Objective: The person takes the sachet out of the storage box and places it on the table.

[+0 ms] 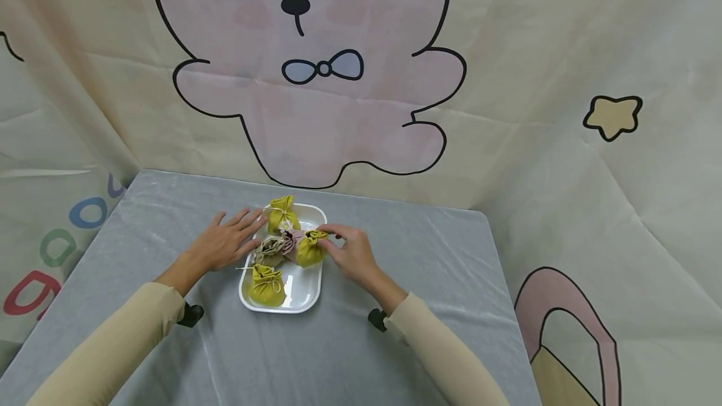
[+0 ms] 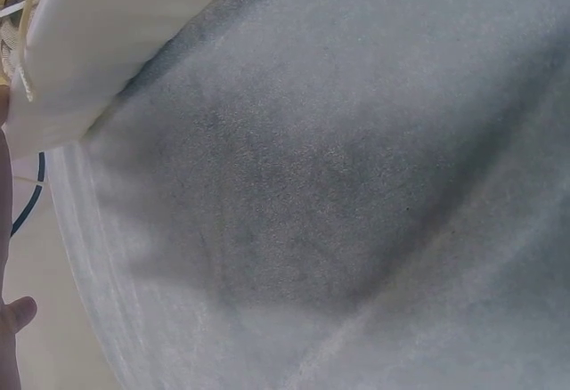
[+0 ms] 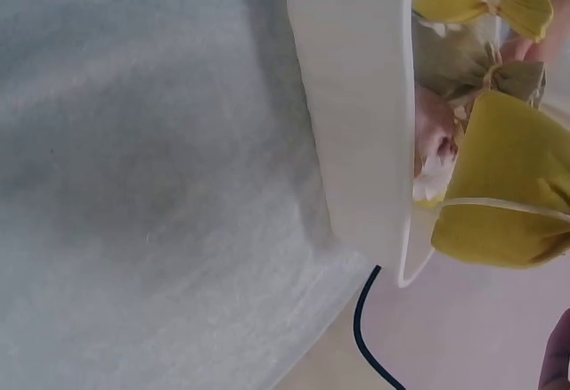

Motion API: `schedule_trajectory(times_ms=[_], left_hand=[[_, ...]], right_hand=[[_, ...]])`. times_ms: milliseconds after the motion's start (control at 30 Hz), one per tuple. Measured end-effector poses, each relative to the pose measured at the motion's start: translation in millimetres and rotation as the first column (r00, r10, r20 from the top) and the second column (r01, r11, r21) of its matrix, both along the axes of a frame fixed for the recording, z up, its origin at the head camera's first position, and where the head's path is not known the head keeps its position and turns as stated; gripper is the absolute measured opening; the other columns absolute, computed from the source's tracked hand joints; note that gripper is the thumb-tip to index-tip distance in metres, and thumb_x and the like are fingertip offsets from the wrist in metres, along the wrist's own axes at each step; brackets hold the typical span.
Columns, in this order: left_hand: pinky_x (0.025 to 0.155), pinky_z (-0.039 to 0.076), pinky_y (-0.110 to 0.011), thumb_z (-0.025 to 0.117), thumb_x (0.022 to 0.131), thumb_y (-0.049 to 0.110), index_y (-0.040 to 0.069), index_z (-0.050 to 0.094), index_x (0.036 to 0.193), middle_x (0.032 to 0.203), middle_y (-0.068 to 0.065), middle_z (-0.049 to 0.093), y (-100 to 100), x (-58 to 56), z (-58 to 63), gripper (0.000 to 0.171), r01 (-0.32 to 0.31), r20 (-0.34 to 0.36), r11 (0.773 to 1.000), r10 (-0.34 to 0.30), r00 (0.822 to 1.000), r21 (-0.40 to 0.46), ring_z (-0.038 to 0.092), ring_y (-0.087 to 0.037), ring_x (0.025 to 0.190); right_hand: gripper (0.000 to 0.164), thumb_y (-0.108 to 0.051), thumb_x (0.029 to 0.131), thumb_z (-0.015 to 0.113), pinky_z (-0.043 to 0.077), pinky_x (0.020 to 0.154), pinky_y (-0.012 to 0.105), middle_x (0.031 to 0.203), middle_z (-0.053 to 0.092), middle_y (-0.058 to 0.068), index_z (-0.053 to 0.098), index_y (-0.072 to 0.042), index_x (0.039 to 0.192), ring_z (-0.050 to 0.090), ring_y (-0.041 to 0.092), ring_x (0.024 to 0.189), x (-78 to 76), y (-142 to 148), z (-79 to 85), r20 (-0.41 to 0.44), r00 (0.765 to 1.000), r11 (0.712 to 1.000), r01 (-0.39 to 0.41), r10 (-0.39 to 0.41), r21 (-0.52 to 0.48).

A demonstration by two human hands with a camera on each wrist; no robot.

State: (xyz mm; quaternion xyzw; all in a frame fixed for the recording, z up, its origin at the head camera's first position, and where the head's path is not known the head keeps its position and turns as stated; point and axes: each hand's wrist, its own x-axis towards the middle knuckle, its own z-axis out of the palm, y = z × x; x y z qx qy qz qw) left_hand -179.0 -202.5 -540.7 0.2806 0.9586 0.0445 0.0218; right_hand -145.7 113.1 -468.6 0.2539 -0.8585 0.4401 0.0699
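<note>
The right hand [image 1: 352, 254] has a narrow grip, pinching the gathered neck of a yellow pouch [image 1: 310, 253] over the right edge of a white tray [image 1: 303, 289]. The cloth should feel light, soft and hardly slippery or fragile; the drawn neck seems the best hold. The left hand [image 1: 228, 243] lies wide, fingers spread at the tray's left rim

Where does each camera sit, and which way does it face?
Head: on the head, facing forward and down at the tray; left hand, right hand and sleeves show.
Left wrist: worn there, facing tray and cloth; part of the left hand shows at left.
Right wrist: worn there, facing tray, cloth and held pouch; hand parts show at right.
Head and right wrist share the held pouch.
</note>
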Motion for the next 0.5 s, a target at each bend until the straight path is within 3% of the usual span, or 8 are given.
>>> schedule_trajectory(times_ms=[200,500], left_hand=[[0.108,0.026,-0.069,0.045,0.105,0.044,0.014,0.037,0.155,0.16,-0.012,0.032,-0.2,0.0,-0.7,0.06,0.008,-0.011,1.0,-0.008,1.0,0.01,0.03,-0.037,0.146],[0.107,0.026,-0.069,0.046,0.105,0.043,0.013,0.038,0.155,0.16,-0.012,0.033,-0.5,0.8,-2.4,0.059,0.016,-0.028,0.999,-0.015,0.999,0.04,0.031,-0.036,0.146]], right_hand=[[0.019,-0.005,0.087,0.076,0.055,0.077,0.03,0.102,0.076,0.007,0.076,-0.002,0.106,0.07,0.018,0.093,-3.6,11.0,2.5,-0.053,0.998,0.999,0.019,-0.021,-0.038],[0.019,-0.004,0.088,0.076,0.054,0.073,0.043,0.101,0.075,0.01,0.075,0.0,0.106,0.07,0.02,0.086,-15.1,38.5,-1.1,-0.1,0.986,0.988,0.127,-0.136,-0.086]])
